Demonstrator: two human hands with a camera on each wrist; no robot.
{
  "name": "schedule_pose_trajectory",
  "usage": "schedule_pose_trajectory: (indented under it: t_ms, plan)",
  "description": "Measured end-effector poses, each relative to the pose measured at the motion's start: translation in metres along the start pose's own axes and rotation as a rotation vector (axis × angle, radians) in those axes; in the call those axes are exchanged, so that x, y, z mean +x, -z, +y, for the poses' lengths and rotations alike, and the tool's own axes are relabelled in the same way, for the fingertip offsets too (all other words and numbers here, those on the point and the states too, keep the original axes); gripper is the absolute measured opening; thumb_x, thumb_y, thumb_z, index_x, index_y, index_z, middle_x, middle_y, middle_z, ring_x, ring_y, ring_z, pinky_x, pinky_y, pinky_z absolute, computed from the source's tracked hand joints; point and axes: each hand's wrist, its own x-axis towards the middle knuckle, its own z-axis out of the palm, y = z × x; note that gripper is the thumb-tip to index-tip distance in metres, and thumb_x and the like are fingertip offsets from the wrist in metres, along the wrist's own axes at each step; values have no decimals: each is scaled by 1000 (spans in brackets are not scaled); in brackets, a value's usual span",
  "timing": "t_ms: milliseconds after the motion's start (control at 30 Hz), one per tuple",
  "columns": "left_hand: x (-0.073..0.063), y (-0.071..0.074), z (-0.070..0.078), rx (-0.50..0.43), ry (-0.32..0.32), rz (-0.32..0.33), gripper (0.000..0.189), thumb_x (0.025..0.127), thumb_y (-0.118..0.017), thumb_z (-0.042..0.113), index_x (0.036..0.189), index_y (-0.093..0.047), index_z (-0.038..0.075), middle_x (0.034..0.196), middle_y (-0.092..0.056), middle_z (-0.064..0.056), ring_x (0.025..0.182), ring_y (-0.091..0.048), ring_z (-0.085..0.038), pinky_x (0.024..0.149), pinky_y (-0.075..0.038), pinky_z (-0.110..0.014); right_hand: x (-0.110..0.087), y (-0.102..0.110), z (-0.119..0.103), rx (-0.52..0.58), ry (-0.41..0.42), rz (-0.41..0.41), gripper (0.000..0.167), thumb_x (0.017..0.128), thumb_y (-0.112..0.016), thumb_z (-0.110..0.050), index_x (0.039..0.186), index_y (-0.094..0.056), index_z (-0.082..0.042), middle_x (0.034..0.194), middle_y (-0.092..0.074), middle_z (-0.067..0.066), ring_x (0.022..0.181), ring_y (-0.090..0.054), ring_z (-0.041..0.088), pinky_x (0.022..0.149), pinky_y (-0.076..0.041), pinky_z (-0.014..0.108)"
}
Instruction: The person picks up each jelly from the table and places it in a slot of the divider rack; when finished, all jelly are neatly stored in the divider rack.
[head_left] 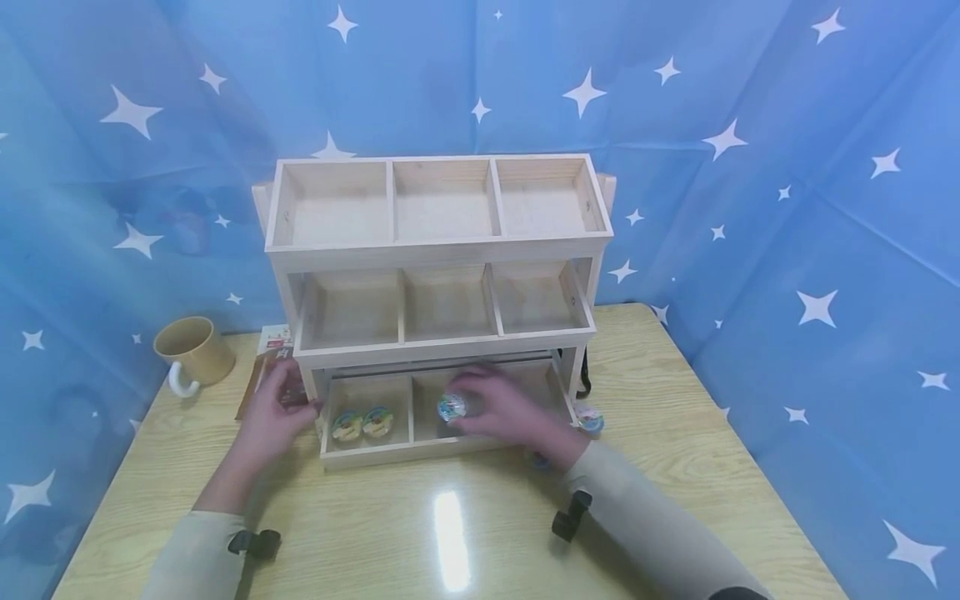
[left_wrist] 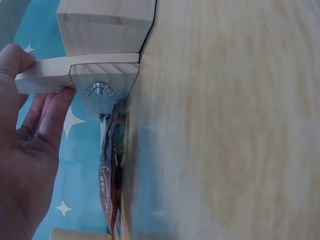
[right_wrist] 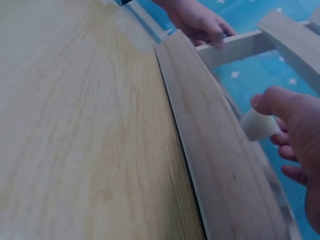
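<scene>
A three-tier wooden rack stands on the table, each tier split into compartments. My right hand pinches a small lidded cup over the middle compartment of the bottom tier. In the right wrist view the cup looks whitish, between thumb and fingers. Two cups with yellowish lids sit side by side in the bottom left compartment. At the rack's left side my left hand grips a piece of its wooden frame, thumb on one face and fingers on the other. The right compartment is partly hidden.
Another small cup is by the rack's right end, and one more shows partly under my right wrist. A tan mug stands at the left. Beside the rack lies a brown packet. Blue starry cloth hangs behind.
</scene>
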Motion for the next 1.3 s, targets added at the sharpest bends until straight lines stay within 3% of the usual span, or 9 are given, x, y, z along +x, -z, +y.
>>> schedule_pose_trajectory:
  t_ms: [167, 367, 567, 933, 1133, 1300]
  plan:
    - [1, 0, 1, 5, 2, 1, 66, 94, -78, -8, 153, -52, 8, 140, -60, -20, 121, -63, -30, 94, -62, -21, 16, -5, 2, -80, 33, -93, 50, 93, -87, -40, 135, -74, -15, 138, -69, -3, 125, -62, 15, 105, -58, 31]
    - [2, 0, -1, 11, -14, -1, 66, 94, -78, -8, 153, -52, 7, 142, -59, -20, 124, -63, -34, 94, -62, -21, 27, -10, 2, -155, 66, -128, 51, 94, -87, -44, 136, -74, -17, 137, -69, -5, 123, -63, 13, 106, -57, 28]
    - [2, -1, -1, 20, -20, 2, 66, 94, -78, -8, 153, -52, 7, 140, -59, -19, 119, -63, -25, 94, -62, -20, 29, -19, 6, -132, 49, -142, 51, 92, -90, -42, 134, -75, -16, 139, -69, -2, 124, -63, 15, 106, -57, 29]
    - [0, 0, 0, 43, 2, 4, 66, 94, -79, -7, 153, -52, 7, 133, -60, -20, 119, -63, -32, 94, -61, -19, 33, -29, 7, -126, 105, -166, 48, 91, -91, -39, 130, -77, -15, 128, -72, -3, 122, -63, 15, 113, -52, 32]
    - [0, 1, -1, 37, 3, 3, 68, 94, -80, -6, 154, -51, 7, 135, -60, -21, 123, -62, -37, 94, -62, -22, 32, -29, 6, -144, 101, -170, 50, 91, -90, -42, 132, -76, -17, 132, -73, -3, 133, -61, 21, 123, -46, 41]
    - [0, 1, 0, 43, 8, 6, 68, 94, -80, -5, 154, -52, 8, 134, -61, -20, 121, -62, -35, 94, -62, -22, 32, -28, 4, -129, 107, -172, 51, 92, -90, -40, 135, -76, -17, 136, -72, -1, 132, -62, 22, 120, -49, 39]
